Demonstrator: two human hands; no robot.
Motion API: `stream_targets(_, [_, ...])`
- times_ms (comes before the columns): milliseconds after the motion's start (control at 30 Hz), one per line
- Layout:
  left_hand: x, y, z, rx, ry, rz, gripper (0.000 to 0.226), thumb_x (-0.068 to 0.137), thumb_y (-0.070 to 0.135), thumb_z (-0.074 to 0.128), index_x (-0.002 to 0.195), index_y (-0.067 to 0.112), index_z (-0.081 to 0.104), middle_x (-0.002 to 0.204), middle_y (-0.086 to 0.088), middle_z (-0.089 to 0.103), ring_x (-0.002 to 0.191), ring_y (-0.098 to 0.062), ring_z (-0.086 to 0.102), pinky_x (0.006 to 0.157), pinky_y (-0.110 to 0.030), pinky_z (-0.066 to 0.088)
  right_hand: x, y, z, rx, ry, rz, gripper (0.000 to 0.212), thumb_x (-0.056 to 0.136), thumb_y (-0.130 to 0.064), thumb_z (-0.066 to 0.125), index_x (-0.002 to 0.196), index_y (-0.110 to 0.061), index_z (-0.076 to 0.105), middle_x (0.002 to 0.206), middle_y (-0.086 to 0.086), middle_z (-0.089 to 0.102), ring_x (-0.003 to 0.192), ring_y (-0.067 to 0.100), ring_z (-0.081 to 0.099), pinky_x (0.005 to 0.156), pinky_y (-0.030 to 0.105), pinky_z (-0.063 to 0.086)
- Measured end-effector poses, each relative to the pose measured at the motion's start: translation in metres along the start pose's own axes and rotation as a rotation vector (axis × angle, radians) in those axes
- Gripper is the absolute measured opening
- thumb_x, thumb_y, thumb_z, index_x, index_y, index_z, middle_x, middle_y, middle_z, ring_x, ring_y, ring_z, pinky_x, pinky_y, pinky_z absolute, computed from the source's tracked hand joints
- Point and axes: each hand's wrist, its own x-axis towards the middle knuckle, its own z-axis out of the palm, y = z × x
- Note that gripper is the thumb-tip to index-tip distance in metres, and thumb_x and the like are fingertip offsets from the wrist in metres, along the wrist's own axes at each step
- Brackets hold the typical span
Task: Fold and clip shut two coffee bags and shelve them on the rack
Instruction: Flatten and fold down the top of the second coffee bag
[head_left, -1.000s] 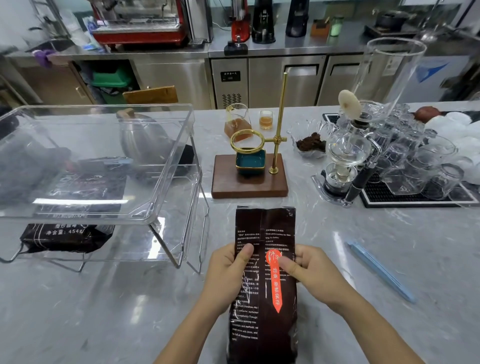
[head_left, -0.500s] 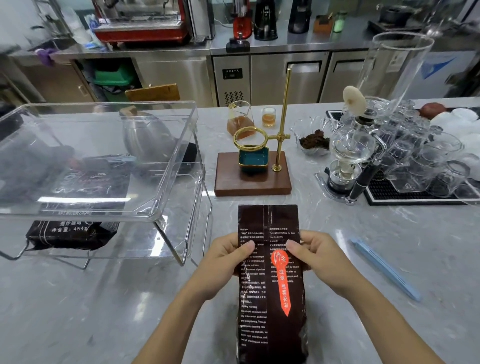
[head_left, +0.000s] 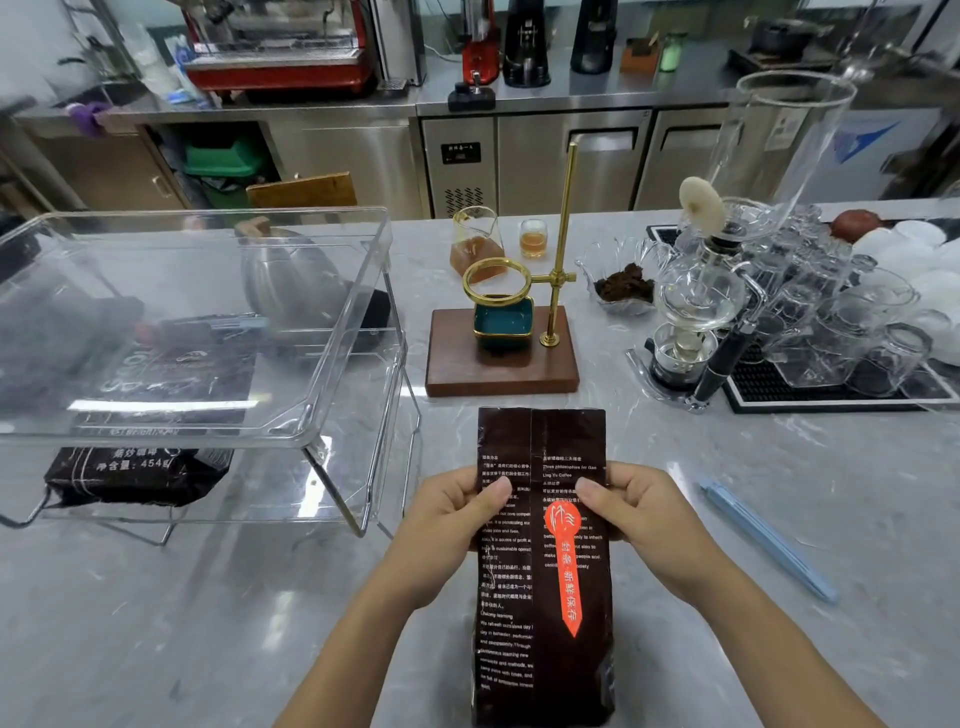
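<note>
A dark brown coffee bag (head_left: 543, 582) with an orange label lies flat on the marble counter, its top end pointing away from me and unfolded. My left hand (head_left: 457, 512) grips its left edge and my right hand (head_left: 631, 512) its right edge, thumbs on top. A second coffee bag (head_left: 137, 470) lies on the lower level of the clear plastic rack (head_left: 322, 415) at the left. A light blue clip bar (head_left: 769, 540) rests on the counter to the right of my right hand.
A wooden pour-over stand (head_left: 501, 358) with a brass ring sits just beyond the bag. A siphon brewer (head_left: 696, 312), a bowl of coffee grounds (head_left: 623, 286) and several glass cups on a black mat (head_left: 831, 389) crowd the right.
My hands have slid a little along the bag toward its top end; the view has shifted slightly nearer. The bag stays flat.
</note>
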Motion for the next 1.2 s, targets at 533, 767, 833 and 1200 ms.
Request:
stream_targets(533, [-0.013,0.03,0.037,0.055,0.507,0.323,0.027,0.09,0.03,0.069,0.076,0.008,0.077,0.065,-0.012,0.072,0.066,-0.014,0.059,0.064,-0.039,0.055,-0.013,-0.03,0.052,-0.487,0.408,-0.459,0.031,0.071,-0.04,0.078,0.097,-0.034,0.063,0.095,-0.015,0.064,0.088,0.006,0.064,0.075,0.009,0.047])
stream_targets(767, [-0.027,0.026,0.052,-0.026,0.153,0.371,0.053,0.098,0.038,0.041,0.124,0.002,0.069,0.12,-0.009,0.075,0.116,-0.024,0.069,0.096,-0.035,0.055,-0.022,-0.022,0.068,-0.251,0.358,-0.432,0.056,0.063,-0.045,0.085,0.11,-0.04,0.056,0.104,-0.012,0.068,0.096,0.009,0.069,0.08,0.02,0.054])
stream_targets(833, [-0.029,0.022,0.053,-0.08,0.138,0.345,0.055,0.097,0.041,0.041,0.124,0.002,0.069,0.127,-0.006,0.071,0.118,-0.022,0.067,0.094,-0.033,0.056,-0.023,-0.022,0.067,-0.241,0.412,-0.462,0.047,0.068,-0.045,0.083,0.107,-0.042,0.057,0.101,-0.016,0.07,0.093,0.005,0.07,0.077,0.012,0.052])
stream_targets(1200, [-0.005,0.032,0.018,0.086,0.202,0.422,0.029,0.089,0.025,0.07,0.114,0.01,0.069,0.108,-0.008,0.077,0.102,-0.023,0.073,0.087,-0.036,0.059,-0.018,-0.05,0.02,0.137,0.351,-0.443,0.015,0.086,-0.026,0.067,0.098,-0.027,0.076,0.092,0.0,0.081,0.079,0.013,0.077,0.069,0.022,0.06])
